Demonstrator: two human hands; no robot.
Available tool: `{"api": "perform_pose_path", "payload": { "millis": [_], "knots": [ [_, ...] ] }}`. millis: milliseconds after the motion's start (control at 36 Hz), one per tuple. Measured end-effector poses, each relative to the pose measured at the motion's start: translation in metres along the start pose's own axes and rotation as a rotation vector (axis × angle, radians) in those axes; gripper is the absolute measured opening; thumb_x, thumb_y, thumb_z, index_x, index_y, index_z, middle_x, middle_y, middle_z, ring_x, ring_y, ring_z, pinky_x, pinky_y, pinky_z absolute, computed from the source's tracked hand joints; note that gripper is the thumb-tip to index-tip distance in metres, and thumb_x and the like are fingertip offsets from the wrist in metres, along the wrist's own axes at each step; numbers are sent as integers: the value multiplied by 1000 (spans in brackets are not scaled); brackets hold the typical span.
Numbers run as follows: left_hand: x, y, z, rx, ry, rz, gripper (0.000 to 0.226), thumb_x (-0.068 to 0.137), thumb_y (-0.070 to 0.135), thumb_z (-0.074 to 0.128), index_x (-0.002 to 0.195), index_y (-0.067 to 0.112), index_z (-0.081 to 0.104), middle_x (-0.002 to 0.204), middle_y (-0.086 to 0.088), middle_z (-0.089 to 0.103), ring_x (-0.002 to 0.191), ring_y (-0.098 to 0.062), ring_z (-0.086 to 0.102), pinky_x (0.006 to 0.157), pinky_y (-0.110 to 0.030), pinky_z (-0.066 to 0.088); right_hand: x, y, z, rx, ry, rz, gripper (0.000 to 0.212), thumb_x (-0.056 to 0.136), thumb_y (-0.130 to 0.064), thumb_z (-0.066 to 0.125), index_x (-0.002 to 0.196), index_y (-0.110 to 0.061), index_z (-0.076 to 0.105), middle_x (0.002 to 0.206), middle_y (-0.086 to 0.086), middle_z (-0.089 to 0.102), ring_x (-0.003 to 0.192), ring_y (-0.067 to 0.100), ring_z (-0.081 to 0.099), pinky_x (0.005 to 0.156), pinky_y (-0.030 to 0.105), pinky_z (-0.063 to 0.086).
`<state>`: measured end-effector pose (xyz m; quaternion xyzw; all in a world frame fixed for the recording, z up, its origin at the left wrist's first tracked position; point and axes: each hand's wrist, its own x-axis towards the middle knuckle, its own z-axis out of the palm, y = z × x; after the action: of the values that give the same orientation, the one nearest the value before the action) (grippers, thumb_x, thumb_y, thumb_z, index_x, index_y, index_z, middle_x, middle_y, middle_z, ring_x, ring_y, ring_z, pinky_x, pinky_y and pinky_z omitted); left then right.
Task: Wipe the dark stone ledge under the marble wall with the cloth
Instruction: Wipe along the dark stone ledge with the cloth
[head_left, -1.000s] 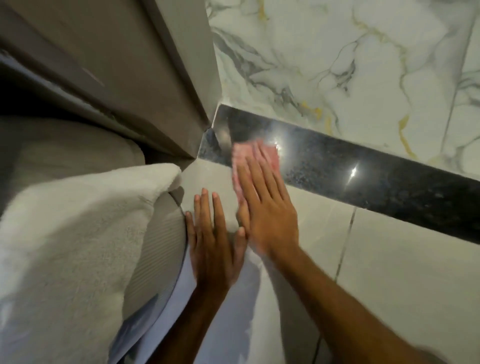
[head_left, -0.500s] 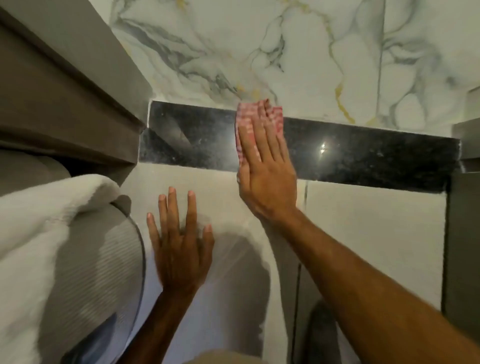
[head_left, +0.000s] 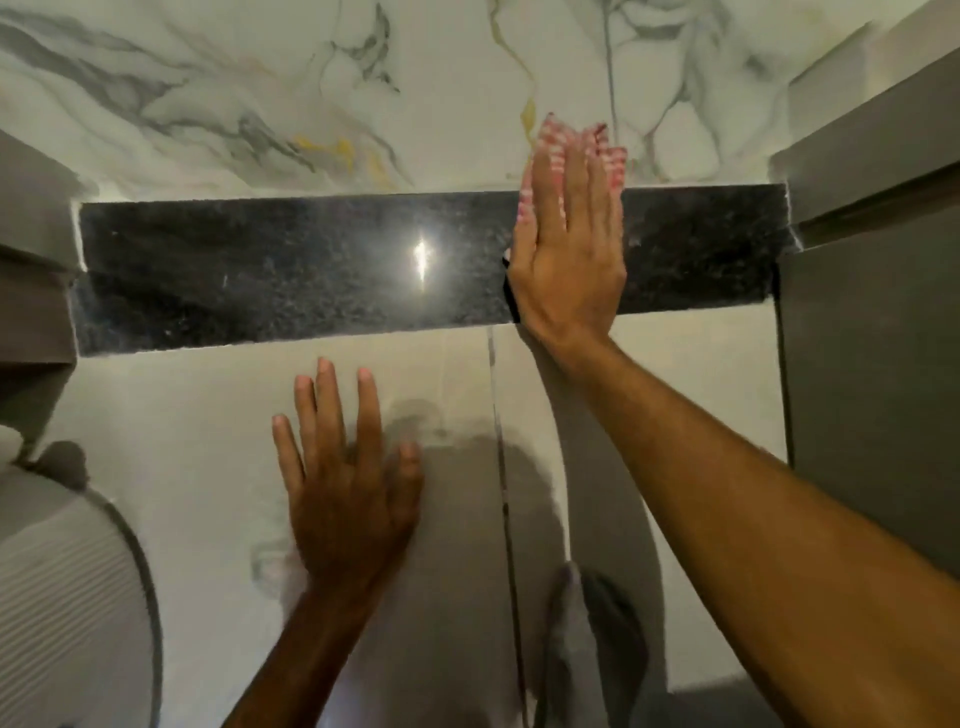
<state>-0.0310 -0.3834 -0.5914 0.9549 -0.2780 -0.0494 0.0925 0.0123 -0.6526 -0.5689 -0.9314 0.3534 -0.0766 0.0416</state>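
Note:
A glossy dark stone ledge runs across the view below the white marble wall. My right hand lies flat on the ledge's right part, fingers together, pressing a pink-and-white checked cloth beneath it. The cloth's top edge sticks out past my fingertips onto the marble. My left hand rests flat and spread on the pale tile below the ledge, holding nothing.
Grey panels close in the ledge at the left and right. A ribbed grey rounded object sits at lower left. A dark tile joint runs down below the ledge.
My right hand has slid the cloth rightward along the ledge, from near its left corner to its right part. The view has swung right with it. My left hand stays flat on the tile.

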Motion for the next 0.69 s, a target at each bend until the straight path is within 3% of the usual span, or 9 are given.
{"api": "perform_pose_path", "payload": {
  "millis": [83, 167, 278, 417, 528, 611, 694],
  "knots": [
    [8, 32, 1, -3, -34, 131, 70, 110, 45, 35, 171, 10, 33, 179, -26, 22, 167, -44, 19, 136, -64, 11, -44, 27, -13, 42, -27, -122, 62, 119, -29, 36, 177, -13, 22, 187, 12, 18, 175, 29, 16, 142, 50, 22],
    [20, 48, 0, 9, -49, 241, 71, 108, 44, 39, 170, 10, 35, 178, -26, 25, 166, -44, 23, 134, -67, 19, -91, 65, -31, 41, -122, 15, 66, 116, -32, 36, 178, -19, 17, 189, 7, 12, 176, 26, 9, 144, 48, 19],
    [25, 50, 2, 9, -30, 272, 72, 108, 45, 43, 171, 10, 32, 179, -25, 22, 167, -42, 20, 135, -64, 12, -93, 100, -44, -8, -157, 202, 65, 119, -33, 32, 179, -18, 13, 189, 7, 8, 177, 27, 7, 145, 48, 15],
    [23, 48, 10, 18, 8, 285, 73, 111, 47, 39, 173, 13, 25, 181, -24, 16, 168, -41, 17, 137, -62, 5, -16, 102, -33, -87, -125, 388, 64, 121, -35, 25, 178, -15, 6, 188, 13, 3, 176, 31, 3, 145, 47, 6],
    [22, 44, 17, 23, 32, 283, 71, 113, 48, 35, 174, 16, 21, 182, -22, 15, 169, -40, 14, 138, -61, 4, 15, 80, -21, -87, -100, 125, 63, 120, -34, 20, 179, -14, 7, 188, 15, 2, 176, 33, 2, 146, 48, 6],
    [21, 45, 17, 19, 10, 285, 71, 114, 50, 32, 174, 16, 22, 181, -23, 15, 169, -41, 15, 137, -63, 8, -28, 84, -29, 11, -52, -119, 61, 120, -27, 33, 177, -13, 19, 188, 11, 14, 176, 28, 12, 145, 45, 14],
    [21, 45, 17, 19, -1, 268, 70, 113, 50, 30, 174, 15, 23, 181, -23, 15, 169, -42, 15, 136, -66, 13, -83, 109, -42, 44, -107, 2, 61, 118, -29, 38, 176, -17, 26, 187, 6, 22, 175, 22, 17, 144, 41, 19]
  ]
}}
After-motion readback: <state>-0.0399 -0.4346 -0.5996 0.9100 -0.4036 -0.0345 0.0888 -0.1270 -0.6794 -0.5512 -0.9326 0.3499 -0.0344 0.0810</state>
